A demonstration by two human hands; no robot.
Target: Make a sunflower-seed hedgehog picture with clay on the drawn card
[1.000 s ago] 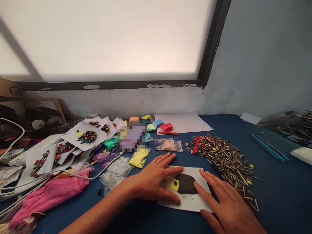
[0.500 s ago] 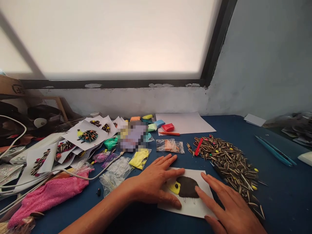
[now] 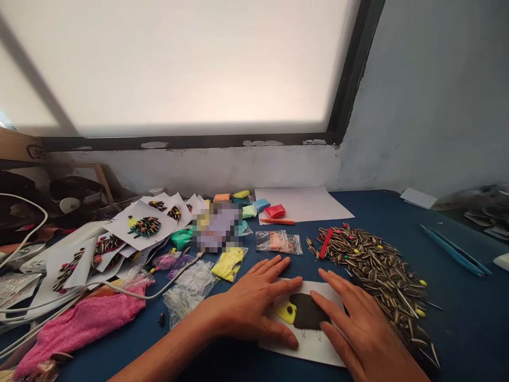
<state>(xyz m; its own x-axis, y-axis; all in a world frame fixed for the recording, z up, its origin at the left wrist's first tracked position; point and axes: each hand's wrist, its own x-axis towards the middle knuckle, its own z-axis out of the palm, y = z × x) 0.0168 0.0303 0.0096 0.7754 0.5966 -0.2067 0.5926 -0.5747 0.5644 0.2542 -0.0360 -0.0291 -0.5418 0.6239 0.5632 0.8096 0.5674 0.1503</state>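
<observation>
A white paper card [image 3: 290, 353] lies on the blue table in front of me. On it is a flat black clay body [image 3: 308, 312] joined to a yellow clay head [image 3: 284, 317] with a black dot, and drawn legs show below. My left hand [image 3: 258, 305] rests with fingers spread over the card's left side, thumb and forefinger on either side of the yellow head. Fingers apart, my right hand [image 3: 358, 329] reaches over the card's right side, with fingertips at the black clay's right edge. Neither hand grips anything.
Sunflower seeds [image 3: 374, 260] are heaped on the right, beside blue tweezers [image 3: 457, 252]. Bagged yellow clay [image 3: 229, 264] and orange clay [image 3: 278, 242] lie beyond my hands. Finished seed pictures [image 3: 143, 225], a white cable [image 3: 165, 284] and a pink cloth [image 3: 91, 321] crowd the left.
My right hand has moved left and inward over the card, its fingertips now closer to the black clay. The left hand stays in nearly the same place. The view has shifted slightly.
</observation>
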